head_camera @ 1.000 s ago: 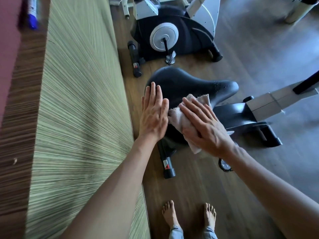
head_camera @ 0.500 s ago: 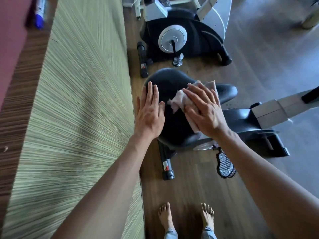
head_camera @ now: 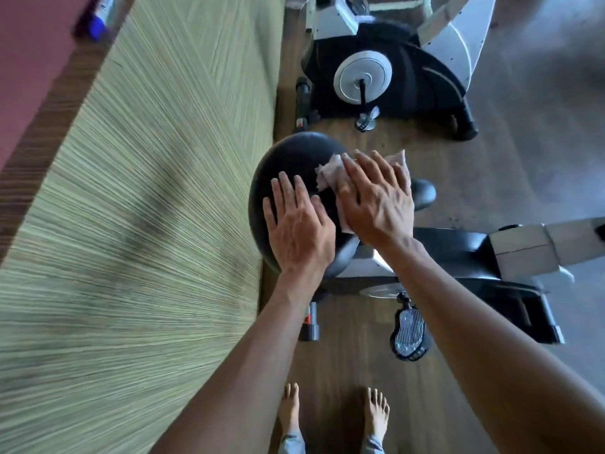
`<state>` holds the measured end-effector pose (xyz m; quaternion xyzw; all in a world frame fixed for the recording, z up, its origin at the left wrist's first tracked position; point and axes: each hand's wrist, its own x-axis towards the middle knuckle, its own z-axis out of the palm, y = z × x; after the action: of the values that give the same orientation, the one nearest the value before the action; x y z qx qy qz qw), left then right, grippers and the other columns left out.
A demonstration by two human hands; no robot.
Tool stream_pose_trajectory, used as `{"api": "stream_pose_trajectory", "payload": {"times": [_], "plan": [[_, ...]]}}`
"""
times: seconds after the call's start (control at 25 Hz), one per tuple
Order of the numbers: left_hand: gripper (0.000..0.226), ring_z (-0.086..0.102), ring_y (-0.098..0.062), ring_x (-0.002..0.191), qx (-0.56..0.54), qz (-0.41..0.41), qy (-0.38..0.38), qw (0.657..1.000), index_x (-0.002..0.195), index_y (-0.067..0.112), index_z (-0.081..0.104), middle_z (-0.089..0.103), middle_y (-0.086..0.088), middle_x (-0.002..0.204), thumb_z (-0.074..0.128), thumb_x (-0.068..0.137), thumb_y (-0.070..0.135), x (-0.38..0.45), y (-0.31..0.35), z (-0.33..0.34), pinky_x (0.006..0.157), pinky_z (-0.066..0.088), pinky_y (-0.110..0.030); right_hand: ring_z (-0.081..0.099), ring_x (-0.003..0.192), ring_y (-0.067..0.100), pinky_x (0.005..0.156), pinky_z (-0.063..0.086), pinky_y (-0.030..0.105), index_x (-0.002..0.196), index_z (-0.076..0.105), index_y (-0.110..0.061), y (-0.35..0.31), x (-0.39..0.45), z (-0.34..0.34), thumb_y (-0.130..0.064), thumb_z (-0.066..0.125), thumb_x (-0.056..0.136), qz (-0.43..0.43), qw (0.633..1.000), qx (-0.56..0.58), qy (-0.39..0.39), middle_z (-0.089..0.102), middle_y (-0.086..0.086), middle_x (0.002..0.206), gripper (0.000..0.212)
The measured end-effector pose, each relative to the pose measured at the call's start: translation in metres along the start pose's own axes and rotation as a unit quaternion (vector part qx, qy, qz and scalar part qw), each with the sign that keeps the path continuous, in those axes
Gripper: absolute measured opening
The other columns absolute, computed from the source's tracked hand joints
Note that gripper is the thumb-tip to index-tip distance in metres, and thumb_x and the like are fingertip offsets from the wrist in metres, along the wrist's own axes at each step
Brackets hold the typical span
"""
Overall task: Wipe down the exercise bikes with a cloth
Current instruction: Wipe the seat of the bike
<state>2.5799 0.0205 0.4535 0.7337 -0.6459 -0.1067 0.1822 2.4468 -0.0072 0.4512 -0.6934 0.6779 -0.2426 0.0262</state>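
The right hand lay flat, fingers straight, pressing a pale cloth onto the black saddle of the nearer exercise bike; its grip was open, the cloth held down by the palm and fingers, not pinched. The left hand rested just beside it on the same saddle, fingers straight and together, its grip open too, seemingly steadying the seat. The cloth sat on the middle of the saddle toward its narrow nose, part of it showing beyond the fingertips. By the look of it, the job was in its early part: the saddle was under way, while the frame, the pedal and the second bike farther along the wooden floor showed no sign either way and likely remained to be wiped.
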Motion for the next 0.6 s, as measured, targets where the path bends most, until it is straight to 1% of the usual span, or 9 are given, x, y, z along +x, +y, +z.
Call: {"api": "stream_pose_trajectory", "payload": {"times": [0.12, 0.16, 0.2, 0.28, 0.32, 0.4, 0.52, 0.56, 0.6], "plan": [[0.062, 0.017, -0.024, 0.157, 0.061, -0.011, 0.025, 0.998, 0.16, 0.011, 0.029, 0.021, -0.011, 0.168, 0.021, 0.104, 0.037, 0.0, 0.001, 0.008, 0.127, 0.013, -0.046, 0.035, 0.148, 0.028, 0.12, 0.027, 0.046, 0.152, 0.046, -0.021, 0.047, -0.012, -0.012, -0.044, 0.039, 0.106, -0.228, 0.972, -0.02, -0.047, 0.045, 0.005, 0.157, 0.052], [0.063, 0.018, -0.025, 0.156, 0.078, -0.006, 0.025, 0.997, 0.16, 0.011, 0.028, 0.021, -0.01, 0.169, 0.021, 0.104, 0.039, 0.001, 0.001, 0.01, 0.127, 0.014, -0.047, 0.035, 0.148, 0.027, 0.121, 0.027, 0.046, 0.153, 0.044, -0.022, 0.069, -0.011, -0.02, -0.045, 0.039, 0.106, -0.232, 0.971, -0.024, -0.052, 0.044, 0.004, 0.157, 0.052], [0.065, 0.017, -0.026, 0.156, 0.093, 0.001, 0.021, 0.995, 0.161, 0.01, 0.027, 0.02, -0.009, 0.169, 0.021, 0.103, 0.04, 0.001, 0.001, 0.011, 0.127, 0.014, -0.048, 0.037, 0.147, 0.026, 0.121, 0.027, 0.046, 0.153, 0.044, -0.024, 0.08, -0.007, -0.024, -0.047, 0.037, 0.106, -0.183, 0.982, -0.016, -0.044, 0.046, 0.003, 0.156, 0.053], [0.065, 0.015, -0.026, 0.157, 0.115, 0.008, 0.022, 0.993, 0.161, 0.011, 0.024, 0.018, -0.007, 0.17, 0.02, 0.103, 0.041, 0.001, 0.003, 0.011, 0.127, 0.013, -0.049, 0.041, 0.143, 0.024, 0.122, 0.023, 0.043, 0.149, 0.048, -0.025, 0.069, 0.005, -0.02, -0.049, 0.03, 0.104, -0.006, 0.999, 0.004, -0.038, 0.052, -0.001, 0.151, 0.055], [0.065, 0.015, -0.026, 0.157, 0.118, 0.008, 0.021, 0.993, 0.162, 0.012, 0.023, 0.017, -0.006, 0.17, 0.019, 0.103, 0.041, 0.001, 0.004, 0.011, 0.127, 0.013, -0.049, 0.043, 0.142, 0.023, 0.121, 0.021, 0.042, 0.148, 0.05, -0.024, 0.05, 0.01, -0.014, -0.048, 0.029, 0.102, 0.034, 0.999, 0.002, -0.034, 0.054, -0.001, 0.149, 0.056], [0.066, 0.014, -0.025, 0.157, 0.119, 0.01, 0.016, 0.993, 0.162, 0.012, 0.022, 0.016, -0.005, 0.17, 0.017, 0.103, 0.041, 0.002, 0.002, 0.009, 0.127, 0.012, -0.049, 0.042, 0.143, 0.026, 0.119, 0.024, 0.043, 0.149, 0.049, -0.02, 0.022, 0.009, -0.01, -0.045, 0.031, 0.103, -0.042, 0.999, -0.013, -0.021, 0.052, 0.006, 0.151, 0.055], [0.067, 0.013, -0.024, 0.157, 0.115, 0.013, 0.013, 0.993, 0.162, 0.013, 0.021, 0.016, -0.005, 0.17, 0.016, 0.102, 0.041, 0.001, -0.001, 0.008, 0.127, 0.011, -0.048, 0.031, 0.15, 0.026, 0.122, 0.024, 0.045, 0.157, 0.037, -0.02, 0.054, -0.004, -0.021, -0.046, 0.033, 0.107, -0.237, 0.968, -0.029, -0.072, 0.038, 0.008, 0.161, 0.056], [0.066, 0.013, -0.024, 0.157, 0.112, 0.015, 0.014, 0.993, 0.162, 0.013, 0.021, 0.016, -0.005, 0.17, 0.017, 0.102, 0.041, 0.002, 0.0, 0.008, 0.127, 0.011, -0.048, 0.03, 0.151, 0.026, 0.123, 0.023, 0.046, 0.157, 0.035, -0.021, 0.069, -0.005, -0.025, -0.047, 0.033, 0.107, -0.244, 0.966, -0.033, -0.08, 0.037, 0.007, 0.162, 0.056], [0.065, 0.012, -0.024, 0.157, 0.111, 0.015, 0.015, 0.994, 0.162, 0.013, 0.021, 0.015, -0.005, 0.17, 0.019, 0.103, 0.041, 0.003, 0.001, 0.008, 0.127, 0.01, -0.048, 0.032, 0.15, 0.025, 0.123, 0.023, 0.047, 0.157, 0.037, -0.022, 0.076, -0.003, -0.026, -0.048, 0.032, 0.107, -0.205, 0.975, -0.036, -0.075, 0.039, 0.006, 0.16, 0.057]]}}
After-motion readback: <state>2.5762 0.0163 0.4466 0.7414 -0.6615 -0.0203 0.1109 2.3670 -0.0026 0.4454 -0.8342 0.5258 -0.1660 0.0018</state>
